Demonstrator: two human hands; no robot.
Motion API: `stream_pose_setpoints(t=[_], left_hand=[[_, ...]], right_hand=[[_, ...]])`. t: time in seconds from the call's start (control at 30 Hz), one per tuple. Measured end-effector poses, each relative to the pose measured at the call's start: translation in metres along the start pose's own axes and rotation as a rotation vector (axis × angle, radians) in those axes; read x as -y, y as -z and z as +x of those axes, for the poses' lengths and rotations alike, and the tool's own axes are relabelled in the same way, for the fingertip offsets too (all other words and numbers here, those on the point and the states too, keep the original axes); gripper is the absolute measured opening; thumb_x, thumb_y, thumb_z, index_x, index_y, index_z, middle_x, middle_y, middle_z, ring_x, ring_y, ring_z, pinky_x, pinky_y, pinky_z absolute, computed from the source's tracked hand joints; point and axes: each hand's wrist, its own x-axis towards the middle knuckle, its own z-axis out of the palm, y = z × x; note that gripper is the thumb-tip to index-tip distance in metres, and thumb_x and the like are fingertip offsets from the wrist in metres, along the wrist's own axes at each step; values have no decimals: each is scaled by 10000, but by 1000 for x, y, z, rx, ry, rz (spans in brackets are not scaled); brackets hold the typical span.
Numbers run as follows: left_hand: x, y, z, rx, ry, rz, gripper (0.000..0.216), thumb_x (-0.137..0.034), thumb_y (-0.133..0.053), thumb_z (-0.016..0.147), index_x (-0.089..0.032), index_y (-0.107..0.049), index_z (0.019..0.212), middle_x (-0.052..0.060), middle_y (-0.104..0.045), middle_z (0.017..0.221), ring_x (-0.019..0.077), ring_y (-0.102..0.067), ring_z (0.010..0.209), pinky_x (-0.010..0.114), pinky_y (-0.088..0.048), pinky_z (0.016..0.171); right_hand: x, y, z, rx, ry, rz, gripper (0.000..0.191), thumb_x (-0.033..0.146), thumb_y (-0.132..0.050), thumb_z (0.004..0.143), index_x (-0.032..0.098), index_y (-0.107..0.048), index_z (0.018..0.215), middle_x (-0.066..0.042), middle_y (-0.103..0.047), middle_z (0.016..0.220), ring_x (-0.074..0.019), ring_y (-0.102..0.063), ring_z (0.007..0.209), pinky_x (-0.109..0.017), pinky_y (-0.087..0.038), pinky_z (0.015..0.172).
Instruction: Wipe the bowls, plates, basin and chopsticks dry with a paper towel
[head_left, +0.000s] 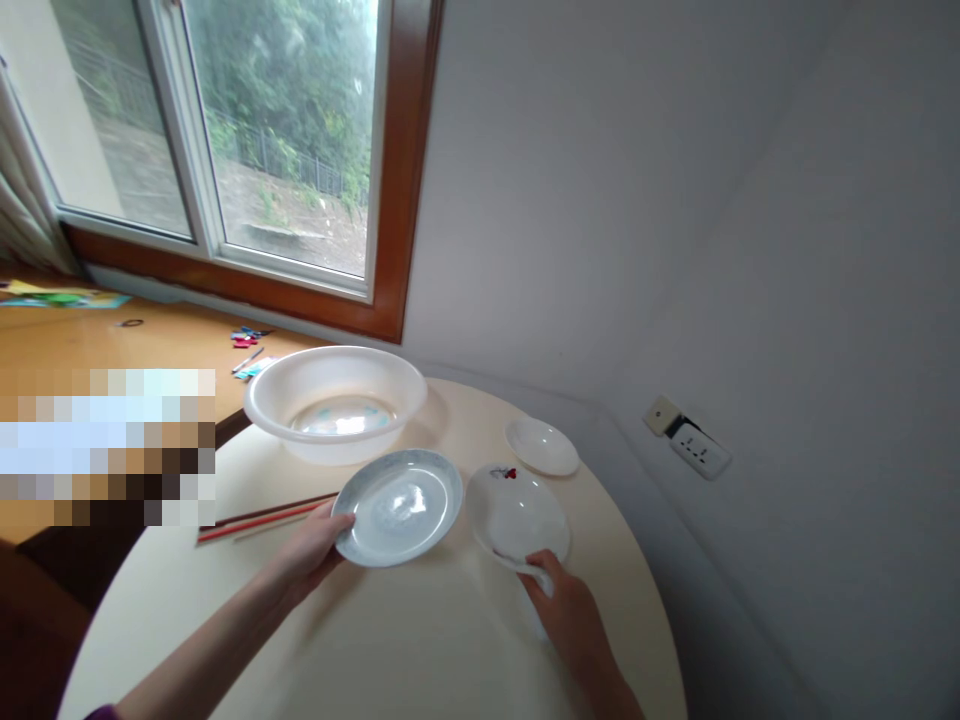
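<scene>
Left hand (311, 548) clamped on grey plate's (397, 506) near-left rim; right hand (566, 605) pinching white plate's (517, 515) near rim, perhaps with cloth, toward table's (420, 640) right edge.

Left hand (304, 555) grips the near-left rim of a grey-blue plate (397, 506), which sits tilted on the round cream table (420, 640). Right hand (566, 605) pinches the near rim of a white plate (517, 515) with a small red mark at its far edge. Behind: white plastic basin (335, 401), small white saucer (541, 446). Chopsticks (262, 517) lie left of the grey-blue plate.
</scene>
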Motion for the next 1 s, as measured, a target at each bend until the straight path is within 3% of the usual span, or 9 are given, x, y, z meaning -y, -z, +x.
stream_pose_setpoints(t=[0.2,0.33,0.5,0.63,0.73,1.0], left_hand=[[0,-13,10,-58,2,28,191,4,-502,618,-88,-594,757,21,-593,539,100,-536,455,198,-475,454],[7,-30,37,-71,-10,51,249,52,-459,599,-82,-583,769,44,-605,573,123,-563,486,233,-500,494],[20,-58,78,-88,-51,112,316,90,-455,600,-90,-580,828,22,-590,589,146,-579,528,255,-496,509],[29,-74,107,-75,-82,182,134,-79,-521,789,-101,-570,912,22,-608,744,123,-588,626,258,-501,560],[35,-80,125,-65,-89,226,203,-264,-517,847,-123,-560,986,39,-603,914,127,-591,740,293,-512,635],[47,-83,150,-76,-136,265,261,-301,-516,845,-131,-550,1040,54,-589,999,163,-589,826,337,-510,696]], right_hand=[[-26,0,-22,-125,-44,69,132,343,-532,718,240,-592,773,-7,-678,639,-214,-660,606,-243,-445,515],[-40,-4,-41,-228,-42,113,287,490,-475,750,234,-604,774,-27,-680,622,-222,-655,558,-261,-469,481],[-38,-10,-49,-387,-6,101,491,651,-378,762,219,-609,735,-45,-661,560,-218,-638,480,-258,-464,434],[-38,-16,-49,-433,10,98,559,698,-325,760,214,-605,750,-41,-662,571,-210,-644,499,-252,-465,453],[-38,-20,-49,-457,-15,96,584,714,-287,759,218,-597,743,-39,-667,583,-210,-646,513,-256,-462,457],[-39,-24,-49,-499,-26,95,605,718,-260,761,219,-601,739,-42,-666,578,-216,-648,510,-262,-468,455]])
